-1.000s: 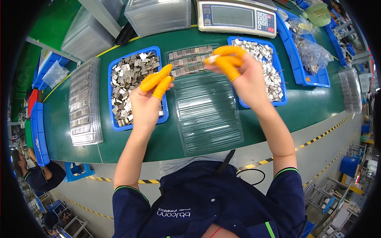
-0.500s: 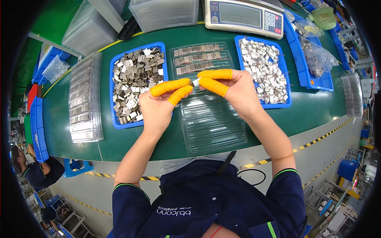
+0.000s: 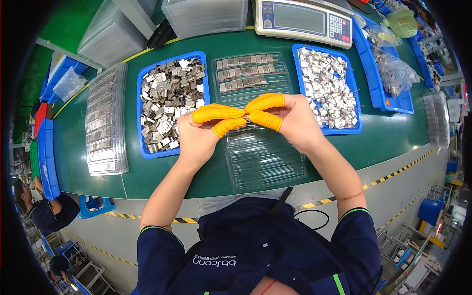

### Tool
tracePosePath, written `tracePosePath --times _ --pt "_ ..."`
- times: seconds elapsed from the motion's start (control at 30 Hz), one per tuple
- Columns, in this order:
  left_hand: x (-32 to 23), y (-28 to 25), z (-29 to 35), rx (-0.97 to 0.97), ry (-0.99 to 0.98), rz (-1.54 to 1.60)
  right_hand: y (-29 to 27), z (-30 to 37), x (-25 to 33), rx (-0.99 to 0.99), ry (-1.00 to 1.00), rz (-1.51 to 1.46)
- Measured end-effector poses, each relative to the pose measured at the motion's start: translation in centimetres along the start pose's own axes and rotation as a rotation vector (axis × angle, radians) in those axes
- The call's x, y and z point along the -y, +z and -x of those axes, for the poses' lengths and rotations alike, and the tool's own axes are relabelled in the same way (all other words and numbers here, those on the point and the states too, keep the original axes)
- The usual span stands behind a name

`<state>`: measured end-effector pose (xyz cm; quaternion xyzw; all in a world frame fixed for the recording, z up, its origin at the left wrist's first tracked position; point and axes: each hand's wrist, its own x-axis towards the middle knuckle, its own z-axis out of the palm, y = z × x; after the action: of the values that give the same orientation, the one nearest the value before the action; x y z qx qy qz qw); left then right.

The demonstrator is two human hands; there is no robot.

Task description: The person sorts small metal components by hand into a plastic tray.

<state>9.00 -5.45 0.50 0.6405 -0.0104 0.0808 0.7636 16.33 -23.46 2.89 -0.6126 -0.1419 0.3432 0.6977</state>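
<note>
My left hand [image 3: 204, 130] and my right hand [image 3: 292, 120] meet above the clear plastic tray [image 3: 265, 167], thumbs and forefingers in yellow finger cots pinched together. Between the fingertips is a small block-shaped part [image 3: 249, 118], a grey metal piece on the left joined with or touching a white piece on the right; the fingers cover most of it. Rows of similar small metal-and-white parts [image 3: 243, 73] fill the far slots of the tray, and its nearer slots show bare ridges.
Left stands a blue bin [image 3: 162, 155] heaped with grey metal pieces; right, another blue bin [image 3: 344, 131] holds white pieces with thin wires. Filled clear trays [image 3: 105, 128] are stacked at far left. A weighing scale [image 3: 305, 22] and clear boxes [image 3: 204, 17] line the back.
Both hands have come slightly nearer to me, and their fingertips have closed together. The white piece, plainly visible before at my right fingertips, is now largely covered.
</note>
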Motion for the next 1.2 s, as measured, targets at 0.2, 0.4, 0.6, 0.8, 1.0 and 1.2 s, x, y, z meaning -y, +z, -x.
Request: tracePosePath --times 0.2,0.4,0.6,0.8,1.0,1.2 --pt "0.4 0.2 0.2 -0.026 -0.011 0.037 1.2 0.3 -0.9 -0.093 -0.162 0.09" --pt "0.9 0.5 -0.4 -0.15 -0.078 0.121 1.6 0.0 -0.9 -0.103 -0.304 0.148" --pt "0.4 1.4 -0.5 -0.179 -0.178 0.137 1.0 -0.4 -1.7 -0.322 -0.702 0.745" --pt "-0.7 1.1 0.4 0.04 -0.349 0.192 0.3 0.2 -1.1 -0.357 -1.171 1.246" --pt "-0.6 1.6 0.8 0.037 -0.168 -0.04 0.2 1.0 -0.9 -0.379 -1.152 1.306" --pt "-2.0 1.7 0.4 0.011 -0.198 -0.197 -0.4 1.6 0.0 -0.5 -0.969 1.185"
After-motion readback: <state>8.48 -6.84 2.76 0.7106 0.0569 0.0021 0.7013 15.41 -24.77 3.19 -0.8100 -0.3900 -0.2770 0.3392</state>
